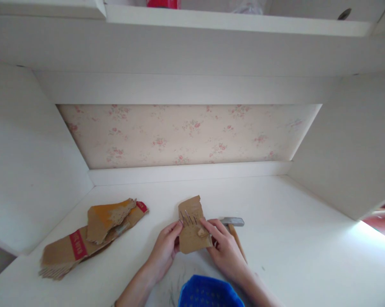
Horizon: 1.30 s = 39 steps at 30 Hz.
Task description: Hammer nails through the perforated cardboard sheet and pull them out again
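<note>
Between my two hands is a torn piece of brown cardboard [191,243], tilted a little, with several thin nails [189,218] lined up in a row on it. My left hand [166,246] grips its left edge, thumb on top near the first nail. On the right edge, my right hand [224,247] pinches the cardboard, with fingers on its face beside a small torn flap [202,232]. Just behind my right hand lies a hammer [233,221] with a metal head and wooden handle, partly hidden by that hand.
A blue perforated basket [208,292] stands at the front edge, below my hands. Torn cardboard pieces [111,216] with red print lie to the left on the white desk [294,256]. White side panels and an overhead shelf [192,51] enclose the space.
</note>
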### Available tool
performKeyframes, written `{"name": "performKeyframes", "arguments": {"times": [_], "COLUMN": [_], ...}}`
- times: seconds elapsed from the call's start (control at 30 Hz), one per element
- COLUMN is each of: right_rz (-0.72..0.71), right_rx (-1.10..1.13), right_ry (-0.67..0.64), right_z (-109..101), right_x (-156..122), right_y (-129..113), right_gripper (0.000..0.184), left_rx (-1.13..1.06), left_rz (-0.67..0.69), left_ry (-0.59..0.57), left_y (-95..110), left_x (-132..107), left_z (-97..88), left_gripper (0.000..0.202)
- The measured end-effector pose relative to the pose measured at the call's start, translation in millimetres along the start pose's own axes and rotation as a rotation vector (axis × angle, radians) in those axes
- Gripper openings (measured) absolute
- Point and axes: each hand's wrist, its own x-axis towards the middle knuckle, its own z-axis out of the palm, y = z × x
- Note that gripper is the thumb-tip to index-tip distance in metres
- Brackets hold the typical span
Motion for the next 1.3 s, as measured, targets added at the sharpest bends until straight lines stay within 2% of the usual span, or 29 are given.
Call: {"name": "performKeyframes", "arguments": {"times": [0.07,0.23,0.43,0.77,1.17,1.3], "right_rz": [-0.018,-0.084,-0.117,-0.139,-0.137,-0.145], "right_rx": [-0.027,-0.079,-0.122,-0.184,-0.267,-0.365], "right_ry": [0.014,0.128,0.153,0.071,0.004,-0.005], "right_z": [0,-1,-1,-2,-3,-2], "right_x": [1,2,2,1,-1,-2], "right_y": [2,10,11,4,5,4], "right_gripper": [0.058,0.043,0.033,0.038,0.046,0.046], "left_rx": [0.022,0.066,0.07,0.257,0.456,0.492], "left_rz": [0.007,0.054,0.185,0.27,0.395,0.421], "left_ry": [0.015,0.029,0.052,0.07,0.105,0.09], "left_y": [-1,-3,-2,0,3,4], "left_x": [1,2,1,-1,-4,-5], "left_z": [-0.4,-0.2,1.3,-1.7,-1.9,-1.1], "left_gripper": [0.033,0.037,0.029,0.036,0.026,0.026]}}
